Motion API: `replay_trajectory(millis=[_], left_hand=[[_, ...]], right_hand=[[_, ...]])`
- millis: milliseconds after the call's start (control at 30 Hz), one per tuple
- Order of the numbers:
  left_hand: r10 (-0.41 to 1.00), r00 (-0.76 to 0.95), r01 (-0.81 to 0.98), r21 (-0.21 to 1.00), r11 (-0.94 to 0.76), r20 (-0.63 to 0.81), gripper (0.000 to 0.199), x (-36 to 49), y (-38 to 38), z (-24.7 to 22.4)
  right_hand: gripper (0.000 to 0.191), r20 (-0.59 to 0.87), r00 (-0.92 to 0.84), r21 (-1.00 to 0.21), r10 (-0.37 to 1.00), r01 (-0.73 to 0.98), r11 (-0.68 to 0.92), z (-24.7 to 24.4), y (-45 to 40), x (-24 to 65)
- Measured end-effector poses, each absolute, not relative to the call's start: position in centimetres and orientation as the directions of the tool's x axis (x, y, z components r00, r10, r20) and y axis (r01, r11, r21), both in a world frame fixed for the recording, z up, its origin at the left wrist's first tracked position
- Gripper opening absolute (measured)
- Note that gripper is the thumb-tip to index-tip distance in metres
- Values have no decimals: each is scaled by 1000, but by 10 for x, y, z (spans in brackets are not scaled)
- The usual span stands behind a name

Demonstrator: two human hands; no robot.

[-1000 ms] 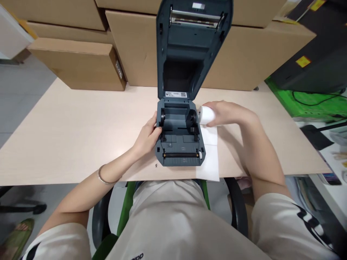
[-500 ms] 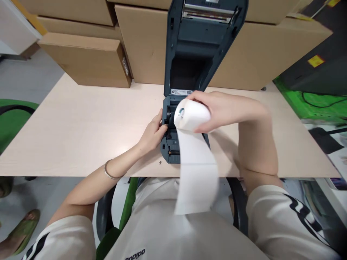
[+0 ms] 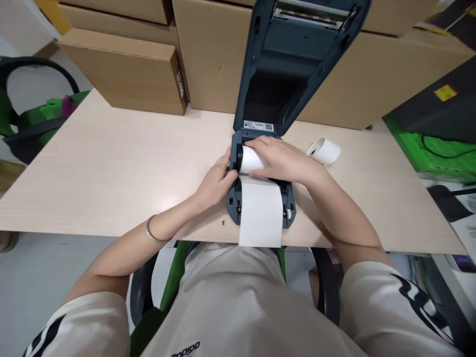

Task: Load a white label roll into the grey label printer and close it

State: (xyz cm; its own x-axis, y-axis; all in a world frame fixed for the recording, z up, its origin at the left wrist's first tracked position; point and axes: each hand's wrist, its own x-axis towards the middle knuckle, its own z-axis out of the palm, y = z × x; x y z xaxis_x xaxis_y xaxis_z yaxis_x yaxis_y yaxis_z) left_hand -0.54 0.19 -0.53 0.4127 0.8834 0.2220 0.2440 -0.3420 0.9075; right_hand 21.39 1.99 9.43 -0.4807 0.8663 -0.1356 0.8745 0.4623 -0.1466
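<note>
A dark blue-grey label printer (image 3: 233, 210) stands on the table with its lid (image 3: 284, 58) raised. Inside its bay sits a white label paper roll (image 3: 250, 160), and a flat paper strip (image 3: 261, 214) runs from it over the printer's front and past the table edge. My right hand (image 3: 284, 159) is wrapped over the roll's top and right side, hiding its right end. On the printer's left side wall, my left hand (image 3: 218, 180) grips with the thumb over the rim and the fingers outside.
A second small white roll (image 3: 326, 151) lies right of the printer. Cardboard boxes (image 3: 126, 74) line the back of the table (image 3: 122, 173). A green chair (image 3: 40, 111) is at the left, and a green surface (image 3: 439, 144) with a black cable lies at the right.
My right hand has lowered the paper roll into the printer bay, and its strip now lies flat over the front. The second roll at the right has come into sight. My left hand stays on the printer.
</note>
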Motion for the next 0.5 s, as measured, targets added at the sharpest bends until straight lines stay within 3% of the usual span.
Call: replay_trajectory(millis=[133,300,500], left_hand=[[873,415,215,905,-366,254,77,-5,2,-4],[872,411,197,908,-369,265,75,-7,3,-8],[883,408,192,925,-329,230,77,-9,5,-18]], right_hand=[[58,19,-534,-144,845,835,531,99,-37,216],[81,27,-673,-233,739,715,660,66,-95,221],[98,-29,-686,-259,727,708,657,35,-105,222]])
